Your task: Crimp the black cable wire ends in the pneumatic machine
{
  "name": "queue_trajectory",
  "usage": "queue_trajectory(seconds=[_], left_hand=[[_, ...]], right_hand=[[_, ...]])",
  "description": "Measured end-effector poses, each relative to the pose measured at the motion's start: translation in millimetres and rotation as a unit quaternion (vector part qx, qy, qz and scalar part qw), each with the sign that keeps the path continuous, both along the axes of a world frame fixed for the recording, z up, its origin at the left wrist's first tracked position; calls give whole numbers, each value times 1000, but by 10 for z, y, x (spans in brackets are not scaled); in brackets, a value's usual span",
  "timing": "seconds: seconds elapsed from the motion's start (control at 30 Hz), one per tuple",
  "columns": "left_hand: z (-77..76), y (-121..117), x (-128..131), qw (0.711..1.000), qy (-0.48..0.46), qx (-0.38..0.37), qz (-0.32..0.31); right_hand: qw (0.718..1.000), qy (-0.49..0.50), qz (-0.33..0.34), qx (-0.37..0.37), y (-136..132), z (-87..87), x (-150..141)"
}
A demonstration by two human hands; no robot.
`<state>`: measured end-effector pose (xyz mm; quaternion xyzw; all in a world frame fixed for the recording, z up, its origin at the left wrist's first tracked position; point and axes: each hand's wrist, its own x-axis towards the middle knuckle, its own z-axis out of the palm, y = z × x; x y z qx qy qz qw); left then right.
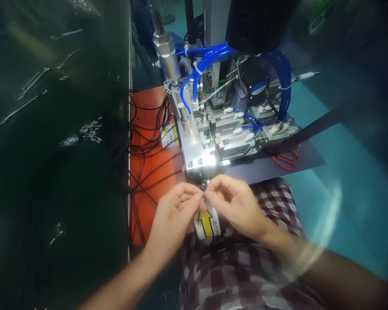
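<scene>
My left hand (pixel 180 206) and my right hand (pixel 234 202) meet at the front end of a metal machine (pixel 194 146). Between their pinched fingertips lies a thin, small wire-like piece (pixel 204 193), too small to make out fully. Both hands are closed on it, thumb against forefinger. Just below the fingertips is a white label (pixel 215 230) with a yellow arrow (pixel 207 223) pointing toward the machine. The machine's bright metal front plate stands right behind my fingers.
Black cables (pixel 142 146) run over an orange base plate (pixel 168 181). Blue air hoses (pixel 210 54) loop above the machine. Red-handled scissors (pixel 286 160) lie at the right. On the dark green table (pixel 84 185) at left are several small metal pieces (pixel 91 130) and loose wires (pixel 32 82).
</scene>
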<state>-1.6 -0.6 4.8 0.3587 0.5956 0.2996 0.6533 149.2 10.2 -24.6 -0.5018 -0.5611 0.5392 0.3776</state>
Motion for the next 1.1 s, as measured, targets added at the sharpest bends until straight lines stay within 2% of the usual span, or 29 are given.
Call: queue_trajectory(seconds=[0.2,0.37,0.6,0.73,0.97,1.1], left_hand=[[-17,12,-3,999,38,-28,16],[-28,21,0,998,49,-27,3],[-79,-7,-26,1000,-5,-23,16],[-84,-13,-28,999,-35,-7,30],[-71,-17,-9,997,-67,14,22],[-35,-68,-5,998,12,65,16]], right_hand=[[999,-5,24,-40,34,25,31],[998,18,3,-61,42,16,7],[978,105,-2,-179,72,79,-49],[970,128,-6,-207,71,110,-66],[977,108,0,-183,34,76,-56],[999,15,12,-38,0,85,9]])
